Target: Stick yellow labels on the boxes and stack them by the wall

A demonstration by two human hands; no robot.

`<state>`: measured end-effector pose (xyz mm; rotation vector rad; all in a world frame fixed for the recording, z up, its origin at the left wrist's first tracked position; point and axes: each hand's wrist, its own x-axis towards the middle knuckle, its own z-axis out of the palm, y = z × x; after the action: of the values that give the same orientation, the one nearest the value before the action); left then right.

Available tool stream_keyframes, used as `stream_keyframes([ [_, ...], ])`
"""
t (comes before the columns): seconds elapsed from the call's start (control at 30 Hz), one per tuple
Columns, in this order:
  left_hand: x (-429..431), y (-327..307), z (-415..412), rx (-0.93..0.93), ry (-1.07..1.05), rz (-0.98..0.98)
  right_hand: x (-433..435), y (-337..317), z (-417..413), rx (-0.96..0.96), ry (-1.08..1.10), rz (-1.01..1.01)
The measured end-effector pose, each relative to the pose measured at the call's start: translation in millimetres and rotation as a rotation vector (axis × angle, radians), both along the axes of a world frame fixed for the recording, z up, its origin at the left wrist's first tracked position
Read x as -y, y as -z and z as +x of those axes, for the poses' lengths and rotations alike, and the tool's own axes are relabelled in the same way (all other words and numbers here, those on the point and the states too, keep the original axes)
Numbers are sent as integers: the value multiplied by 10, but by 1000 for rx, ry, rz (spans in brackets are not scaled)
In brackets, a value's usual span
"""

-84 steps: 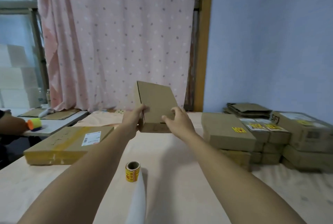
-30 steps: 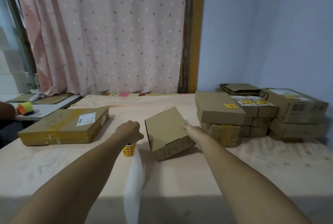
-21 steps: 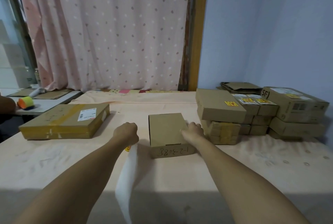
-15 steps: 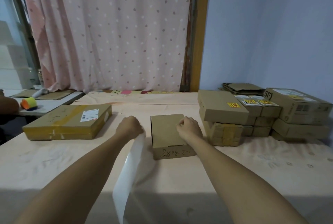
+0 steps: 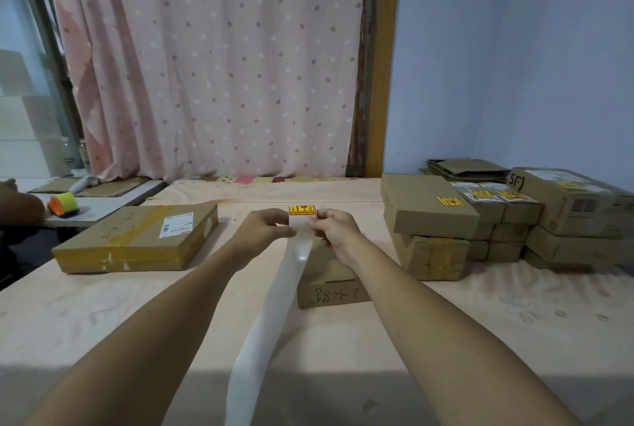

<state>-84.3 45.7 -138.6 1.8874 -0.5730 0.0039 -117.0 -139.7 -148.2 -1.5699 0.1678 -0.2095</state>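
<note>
A small brown box (image 5: 331,283) with handwriting on its front lies flat on the table, partly hidden behind my right forearm. Above it both hands hold up the roll of yellow labels (image 5: 302,211). My left hand (image 5: 263,227) grips the roll's left side. My right hand (image 5: 336,228) pinches its right side at the label edge. A long white backing strip (image 5: 271,319) hangs from the roll toward me. Labelled boxes (image 5: 430,207) stand stacked by the blue wall at right.
A large flat box with yellow tape (image 5: 137,237) lies at the left. Folded cardboard (image 5: 466,168) rests behind the stack. An orange and yellow tape dispenser (image 5: 63,204) sits on a side table, next to another person's arm (image 5: 19,204). A pink curtain (image 5: 219,58) hangs behind.
I set the small box flat on the table and let go of it. My left hand lifted the label roll from the table, and my right hand came up to it.
</note>
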Motion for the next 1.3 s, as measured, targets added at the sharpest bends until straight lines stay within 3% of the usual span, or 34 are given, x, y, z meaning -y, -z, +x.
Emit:
stream_keyframes([
  [0.1, 59, 17, 30, -106, -34, -178, 25, -4, -37, 15, -18, -46],
  [0.3, 189, 56, 60, -109, 8, -211, 128, 3, -124, 37, -13, -149],
  [0.4, 268, 91, 68, -41, -68, -220, 168, 24, -98, 49, 151, -592],
  [0.47, 302, 122, 97, -16, -90, -191, 160, 29, -110, 162, 192, -912],
  [0.57, 321, 144, 122, -9, -65, -155, 140, 10, -112, 336, 102, -1135],
  [0.77, 284, 160, 60, -77, 13, -118, 171, 95, -65, 293, 112, -1057],
  [0.9, 233, 222, 135, 6, -16, -7, 169, 170, -95, 261, 71, -1001],
  [1.17, 259, 239, 149, 66, -25, 63, 215, 73, -44, 301, 84, -1236],
  [1.3, 260, 257, 157, 44, 0, 47, 230, 90, -35, 314, 84, -1248],
])
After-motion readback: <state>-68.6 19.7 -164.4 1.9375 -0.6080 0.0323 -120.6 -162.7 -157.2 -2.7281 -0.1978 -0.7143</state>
